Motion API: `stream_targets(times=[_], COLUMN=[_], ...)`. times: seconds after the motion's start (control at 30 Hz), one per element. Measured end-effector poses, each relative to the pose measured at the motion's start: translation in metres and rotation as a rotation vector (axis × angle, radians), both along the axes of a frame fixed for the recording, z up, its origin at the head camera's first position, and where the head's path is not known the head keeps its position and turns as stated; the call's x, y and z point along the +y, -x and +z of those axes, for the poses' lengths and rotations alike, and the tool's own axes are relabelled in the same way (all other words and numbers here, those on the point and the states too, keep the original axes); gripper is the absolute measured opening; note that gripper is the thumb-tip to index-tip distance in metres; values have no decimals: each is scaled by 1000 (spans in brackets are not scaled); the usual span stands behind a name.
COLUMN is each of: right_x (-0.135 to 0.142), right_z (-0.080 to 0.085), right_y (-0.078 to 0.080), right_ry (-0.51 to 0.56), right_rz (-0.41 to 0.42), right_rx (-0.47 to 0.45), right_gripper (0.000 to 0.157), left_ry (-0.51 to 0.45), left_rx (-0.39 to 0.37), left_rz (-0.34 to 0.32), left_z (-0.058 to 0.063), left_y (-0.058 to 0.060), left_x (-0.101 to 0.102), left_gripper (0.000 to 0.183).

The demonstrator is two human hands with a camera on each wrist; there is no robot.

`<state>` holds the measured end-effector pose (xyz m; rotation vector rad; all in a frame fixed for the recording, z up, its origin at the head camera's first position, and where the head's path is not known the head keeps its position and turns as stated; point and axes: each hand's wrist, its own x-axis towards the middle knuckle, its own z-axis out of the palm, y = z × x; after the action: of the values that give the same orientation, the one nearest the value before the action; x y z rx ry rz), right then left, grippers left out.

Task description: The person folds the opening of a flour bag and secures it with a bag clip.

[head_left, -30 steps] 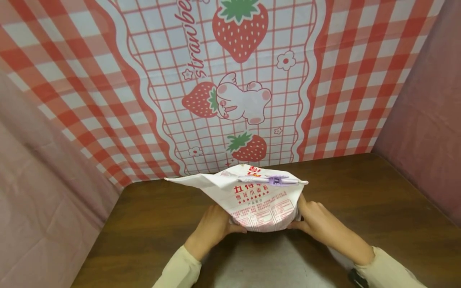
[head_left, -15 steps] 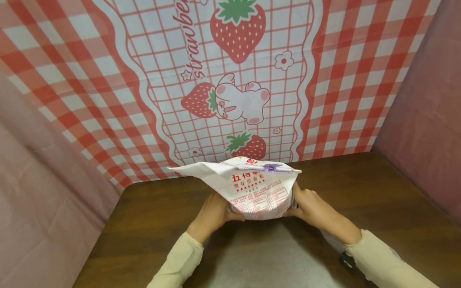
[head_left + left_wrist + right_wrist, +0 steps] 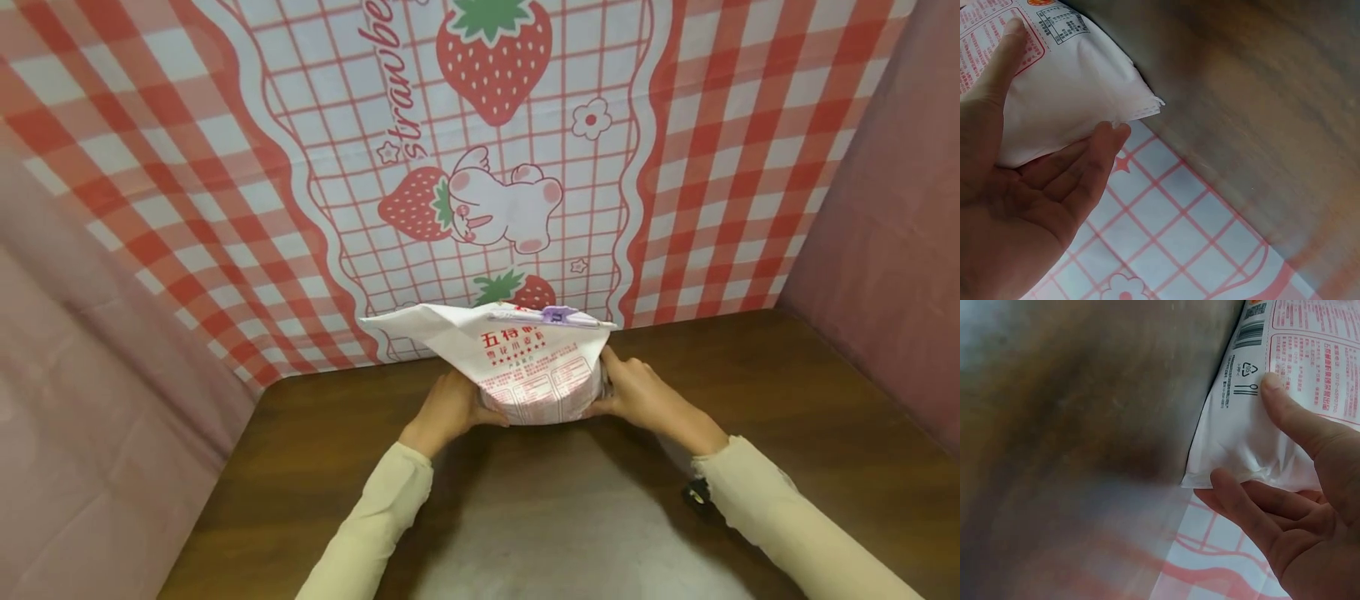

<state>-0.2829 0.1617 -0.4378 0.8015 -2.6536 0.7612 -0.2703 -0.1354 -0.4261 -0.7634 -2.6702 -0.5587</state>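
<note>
A white bag of wheat flour (image 3: 532,367) with red print stands upright toward the back of the table, its top folded over to the left in a long point. Across the top runs a sealing clip with a purple catch (image 3: 557,315). My left hand (image 3: 446,407) grips the bag's left side, thumb on the near face. On the other side my right hand (image 3: 647,393) holds it in the same way. In the left wrist view, fingers (image 3: 1100,162) reach under the bag's lower corner. The right wrist view has the thumb (image 3: 1294,412) on the printed face beside a barcode.
The dark wooden table (image 3: 315,483) ends at a hanging red-and-white strawberry cloth (image 3: 495,200) right behind the bag. Pink curtains (image 3: 885,208) close off both sides. A small black object (image 3: 697,495) shows at the right sleeve's cuff.
Both hands have moved the bag of flour away from the person, toward the cloth at the back. The grip on both sides looks the same.
</note>
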Motion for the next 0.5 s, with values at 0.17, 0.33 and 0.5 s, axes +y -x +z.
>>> stream_targets(times=[0.17,0.33,0.5], right_x=[2,6,12], right_z=[0,2,0], right_y=[12,22,10], right_ry=[-21,-50,-149], right_rz=[-15,-44,-51], right_rx=[-32,-39,4], right_gripper=[89,77,57], left_ry=[14,45,80], left_rx=[-51,-70,0], left_rz=[35,97,180], left_z=[0,3,-8], left_y=[11,22,11], left_x=[3,7,4], left_gripper=[80,82,78])
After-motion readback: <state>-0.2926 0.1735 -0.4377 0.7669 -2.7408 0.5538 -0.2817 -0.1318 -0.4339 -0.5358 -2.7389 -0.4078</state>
